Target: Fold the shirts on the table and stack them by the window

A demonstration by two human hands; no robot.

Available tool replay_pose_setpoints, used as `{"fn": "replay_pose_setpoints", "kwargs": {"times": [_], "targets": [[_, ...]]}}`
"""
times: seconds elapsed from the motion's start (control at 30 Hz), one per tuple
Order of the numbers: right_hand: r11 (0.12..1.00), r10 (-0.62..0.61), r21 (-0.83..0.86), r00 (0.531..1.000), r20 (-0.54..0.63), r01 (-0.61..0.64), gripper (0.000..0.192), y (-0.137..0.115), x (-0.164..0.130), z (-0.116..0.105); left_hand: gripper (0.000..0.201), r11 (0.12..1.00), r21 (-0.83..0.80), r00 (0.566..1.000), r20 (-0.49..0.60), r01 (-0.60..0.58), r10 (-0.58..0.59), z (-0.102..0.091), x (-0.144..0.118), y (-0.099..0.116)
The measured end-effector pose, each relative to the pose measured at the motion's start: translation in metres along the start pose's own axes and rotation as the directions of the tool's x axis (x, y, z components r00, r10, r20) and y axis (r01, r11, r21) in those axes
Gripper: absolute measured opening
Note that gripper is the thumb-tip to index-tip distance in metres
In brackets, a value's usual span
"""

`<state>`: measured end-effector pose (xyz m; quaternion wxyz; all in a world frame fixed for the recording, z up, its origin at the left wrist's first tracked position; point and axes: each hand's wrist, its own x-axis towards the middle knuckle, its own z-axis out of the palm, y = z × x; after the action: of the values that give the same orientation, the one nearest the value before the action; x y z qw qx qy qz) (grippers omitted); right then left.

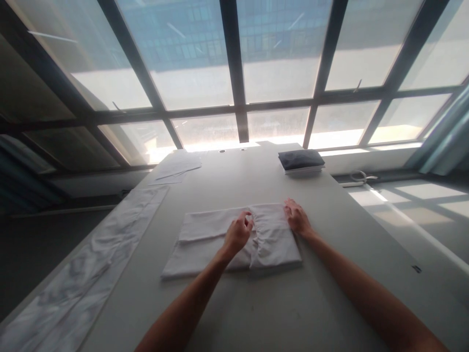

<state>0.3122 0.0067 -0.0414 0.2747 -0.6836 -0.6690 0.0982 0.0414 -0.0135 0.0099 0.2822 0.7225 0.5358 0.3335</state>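
Note:
A white cloth (207, 252) lies folded in a flat rectangle on the table, its right part doubled over and wrinkled along the inner edge. My left hand (239, 231) is over the middle of it, thumb and forefinger curled together in a pinch at that wrinkled edge. The fabric between the fingertips is barely visible. At the cloth's upper right side rests my right hand (297, 218), open, with fingers stretched out flat against the border of the fabric.
The white table (234, 183) reaches toward large windows (280, 73). Along its left side runs a long piece of white fabric (98, 259). Sheets of paper (179, 168) lie at the far left, and a stack with a dark top (301, 160) at the far right.

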Motion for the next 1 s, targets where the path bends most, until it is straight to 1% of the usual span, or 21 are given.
{"fn": "replay_pose_setpoints", "kwargs": {"times": [0.07, 0.13, 0.23, 0.37, 0.47, 0.53, 0.57, 0.63, 0.67, 0.73, 0.8, 0.83, 0.9, 1.0], "targets": [[1.0, -0.013, 0.003, 1.0, -0.005, 0.013, 0.056, 0.0, -0.005, -0.001, 0.039, 1.0, -0.02, 0.992, 0.125, -0.019, 0.022, 0.004, -0.017, 0.005], [1.0, -0.016, -0.004, 1.0, -0.003, 0.016, 0.056, -0.002, -0.009, -0.001, 0.046, 0.999, -0.045, 0.983, 0.179, -0.03, 0.037, 0.01, -0.03, 0.006], [1.0, -0.011, -0.011, 1.0, -0.001, 0.011, 0.056, -0.006, -0.012, -0.002, 0.048, 0.995, -0.091, 0.982, 0.182, -0.029, 0.045, 0.017, -0.039, 0.002], [1.0, 0.005, -0.013, 1.0, 0.006, -0.005, 0.055, -0.005, -0.013, -0.002, 0.043, 0.992, -0.119, 0.987, 0.147, -0.043, 0.06, 0.015, -0.04, 0.0], [1.0, 0.005, -0.01, 1.0, 0.012, -0.005, 0.053, -0.003, -0.012, -0.003, 0.037, 0.992, -0.016, 0.987, 0.099, -0.125, 0.126, 0.013, -0.041, 0.009], [1.0, 0.002, 0.001, 1.0, 0.001, -0.002, 0.053, -0.006, -0.012, -0.004, 0.04, 0.971, 0.079, 0.973, 0.077, -0.225, 0.219, 0.015, -0.043, 0.017], [1.0, 0.003, 0.006, 1.0, -0.009, -0.003, 0.053, -0.01, -0.013, -0.004, 0.043, 0.954, 0.116, 0.959, 0.093, -0.278, 0.268, 0.018, -0.045, 0.02], [1.0, -0.012, 0.005, 1.0, -0.016, 0.012, 0.055, -0.025, -0.02, -0.003, 0.048, 0.921, 0.153, 0.927, 0.176, -0.359, 0.332, 0.026, -0.046, 0.022], [0.999, -0.036, -0.001, 0.999, -0.003, 0.036, 0.056, -0.034, -0.024, -0.001, 0.05, 0.909, 0.165, 0.911, 0.229, -0.383, 0.342, 0.03, -0.047, 0.021], [0.993, -0.115, -0.008, 0.992, 0.06, 0.115, 0.057, -0.054, -0.036, 0.005, 0.055, 0.896, 0.198, 0.894, 0.305, -0.397, 0.328, 0.036, -0.047, 0.016], [0.981, -0.193, -0.008, 0.971, 0.139, 0.196, 0.059, -0.069, -0.045, 0.012, 0.056, 0.887, 0.234, 0.887, 0.345, -0.398, 0.308, 0.04, -0.047, 0.01], [0.976, -0.214, -0.012, 0.962, 0.171, 0.219, 0.06, -0.072, -0.048, 0.014, 0.057, 0.882, 0.249, 0.885, 0.354, -0.401, 0.302, 0.041, -0.047, 0.008], [0.976, -0.201, -0.038, 0.958, 0.206, 0.213, 0.061, -0.069, -0.045, 0.016, 0.058, 0.873, 0.273, 0.885, 0.358, -0.405, 0.299, 0.041, -0.047, 0.005], [0.986, -0.105, -0.102, 0.969, 0.222, 0.13, 0.061, -0.046, -0.025, 0.011, 0.061, 0.866, 0.293, 0.886, 0.361, -0.405, 0.292, 0.041, -0.047, 0.004]]}}
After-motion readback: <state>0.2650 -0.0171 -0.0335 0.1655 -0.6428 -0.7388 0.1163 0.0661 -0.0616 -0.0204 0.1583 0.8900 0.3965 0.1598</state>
